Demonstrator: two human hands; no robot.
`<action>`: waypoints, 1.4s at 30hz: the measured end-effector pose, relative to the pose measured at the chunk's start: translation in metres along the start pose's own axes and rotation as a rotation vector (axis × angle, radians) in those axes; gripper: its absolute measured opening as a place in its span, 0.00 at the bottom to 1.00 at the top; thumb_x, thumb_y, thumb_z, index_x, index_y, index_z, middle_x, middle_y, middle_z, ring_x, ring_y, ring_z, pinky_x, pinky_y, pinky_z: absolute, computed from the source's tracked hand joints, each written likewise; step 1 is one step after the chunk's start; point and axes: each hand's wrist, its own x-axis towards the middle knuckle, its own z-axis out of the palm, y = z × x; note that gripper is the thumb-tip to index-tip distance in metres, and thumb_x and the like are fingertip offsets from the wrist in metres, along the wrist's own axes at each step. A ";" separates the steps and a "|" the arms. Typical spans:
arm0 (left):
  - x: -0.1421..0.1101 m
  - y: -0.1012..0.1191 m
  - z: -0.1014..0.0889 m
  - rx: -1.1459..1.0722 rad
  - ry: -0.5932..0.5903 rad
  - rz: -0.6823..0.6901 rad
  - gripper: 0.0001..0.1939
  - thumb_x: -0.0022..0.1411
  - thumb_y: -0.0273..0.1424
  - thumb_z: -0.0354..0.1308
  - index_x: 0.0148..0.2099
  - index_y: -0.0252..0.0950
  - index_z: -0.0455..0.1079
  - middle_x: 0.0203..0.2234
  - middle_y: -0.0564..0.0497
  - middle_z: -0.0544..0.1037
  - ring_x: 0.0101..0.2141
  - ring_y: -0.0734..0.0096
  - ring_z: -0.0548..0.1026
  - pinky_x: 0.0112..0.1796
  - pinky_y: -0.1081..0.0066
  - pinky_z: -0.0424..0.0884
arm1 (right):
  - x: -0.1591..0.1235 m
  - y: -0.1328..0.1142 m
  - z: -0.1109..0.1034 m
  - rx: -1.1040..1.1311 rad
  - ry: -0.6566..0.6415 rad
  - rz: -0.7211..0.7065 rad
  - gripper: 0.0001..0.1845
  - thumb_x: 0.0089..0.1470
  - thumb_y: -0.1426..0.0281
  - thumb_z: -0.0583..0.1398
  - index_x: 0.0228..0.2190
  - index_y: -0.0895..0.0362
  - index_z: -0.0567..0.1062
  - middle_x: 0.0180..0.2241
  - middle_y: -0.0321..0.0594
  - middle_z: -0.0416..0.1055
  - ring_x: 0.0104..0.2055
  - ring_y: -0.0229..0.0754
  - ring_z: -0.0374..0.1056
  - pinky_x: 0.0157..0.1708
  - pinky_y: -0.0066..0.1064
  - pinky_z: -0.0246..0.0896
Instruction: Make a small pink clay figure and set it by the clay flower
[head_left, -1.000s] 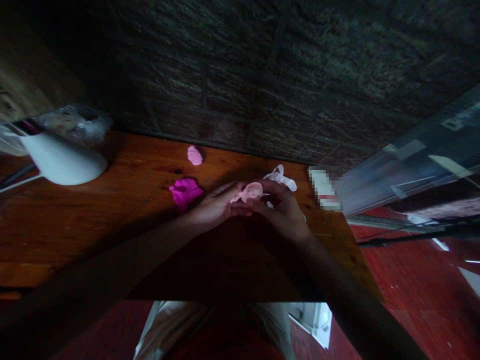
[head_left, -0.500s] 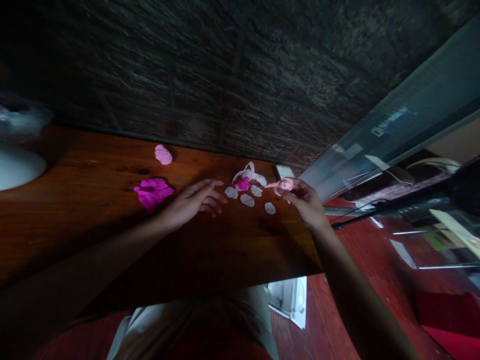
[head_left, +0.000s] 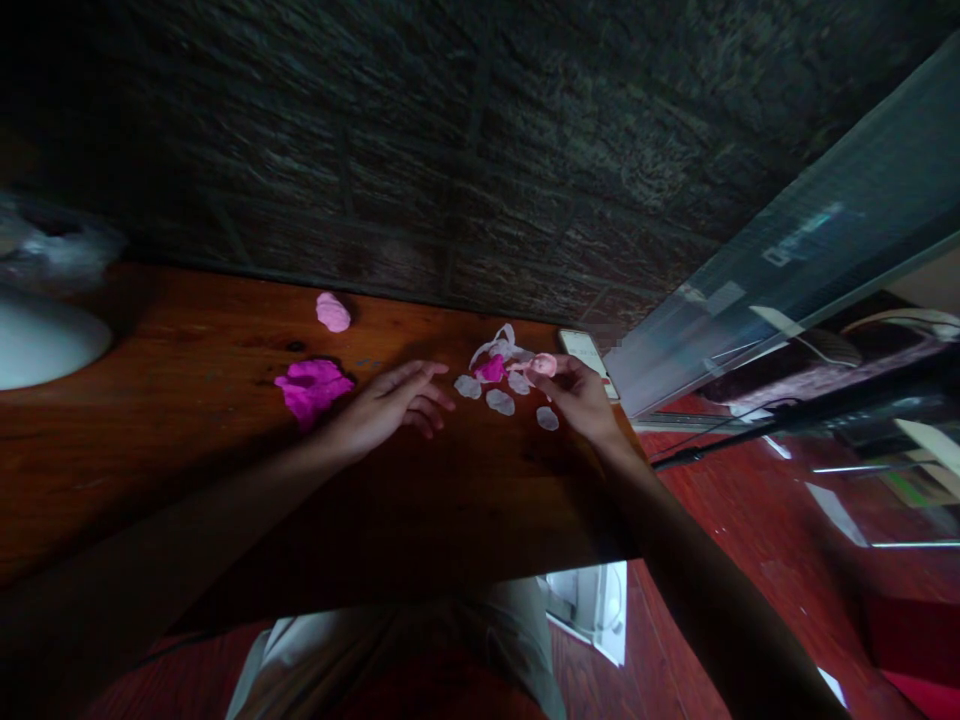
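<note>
Between the thumb and fingers of my right hand (head_left: 583, 398) is a small light-pink clay piece (head_left: 541, 366), rounded with a thin end pointing left. Just left of it lies a small magenta clay lump (head_left: 491, 369), with pale curved strips (head_left: 504, 343) behind it. Several thin whitish flat pieces (head_left: 500, 402) are spread on the table around the lump. My left hand (head_left: 405, 400) hovers with fingers loosely apart, holding nothing, a little left of these pieces. Farther left is a large ragged magenta clay piece (head_left: 312, 391), and behind it a light-pink clay lump (head_left: 332, 312).
A phone (head_left: 589, 362) lies at the right end of the wooden table (head_left: 187, 400), against the stone-textured wall (head_left: 375, 150). At the far left stand a white rounded object (head_left: 45, 338) and crumpled clear plastic (head_left: 64, 250). A dark pole (head_left: 720, 445) is beyond the table's right edge.
My right hand has moved left with the light-pink clay piece, toward the magenta lump, uncovering more of the phone. My left hand has stayed almost still. The view has shifted slightly.
</note>
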 end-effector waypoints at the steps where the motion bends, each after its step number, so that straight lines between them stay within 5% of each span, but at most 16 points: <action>1: 0.000 0.000 0.000 0.007 0.002 -0.009 0.14 0.75 0.36 0.53 0.55 0.31 0.68 0.30 0.46 0.82 0.24 0.68 0.79 0.24 0.72 0.73 | 0.000 0.000 0.001 -0.011 0.002 -0.002 0.26 0.48 0.51 0.71 0.42 0.56 0.79 0.42 0.48 0.83 0.42 0.48 0.78 0.44 0.40 0.73; 10: 0.000 -0.001 0.002 0.012 -0.002 -0.026 0.13 0.75 0.35 0.54 0.54 0.31 0.67 0.29 0.47 0.82 0.23 0.70 0.79 0.24 0.73 0.72 | -0.003 0.001 0.007 -0.061 -0.014 -0.017 0.26 0.49 0.50 0.70 0.43 0.56 0.78 0.41 0.47 0.83 0.41 0.47 0.78 0.43 0.40 0.74; 26: -0.002 -0.002 -0.001 0.106 -0.078 0.027 0.24 0.64 0.48 0.64 0.50 0.34 0.67 0.31 0.50 0.81 0.25 0.70 0.78 0.27 0.70 0.72 | -0.002 0.005 0.000 -0.043 -0.089 -0.004 0.21 0.47 0.58 0.70 0.42 0.54 0.79 0.39 0.43 0.82 0.40 0.48 0.77 0.44 0.41 0.74; 34: -0.002 -0.001 -0.001 0.112 -0.084 0.027 0.26 0.63 0.48 0.65 0.51 0.34 0.66 0.30 0.51 0.81 0.25 0.69 0.79 0.27 0.70 0.72 | 0.010 -0.005 -0.027 -0.014 -0.118 0.005 0.20 0.46 0.59 0.71 0.39 0.55 0.78 0.40 0.43 0.82 0.40 0.48 0.77 0.41 0.41 0.73; 42: -0.001 -0.004 -0.003 0.100 -0.094 0.031 0.22 0.65 0.46 0.65 0.50 0.34 0.68 0.31 0.49 0.82 0.25 0.68 0.80 0.28 0.69 0.73 | -0.031 -0.008 -0.057 -0.038 -0.196 0.038 0.21 0.48 0.56 0.72 0.42 0.51 0.81 0.42 0.41 0.83 0.46 0.51 0.78 0.51 0.46 0.73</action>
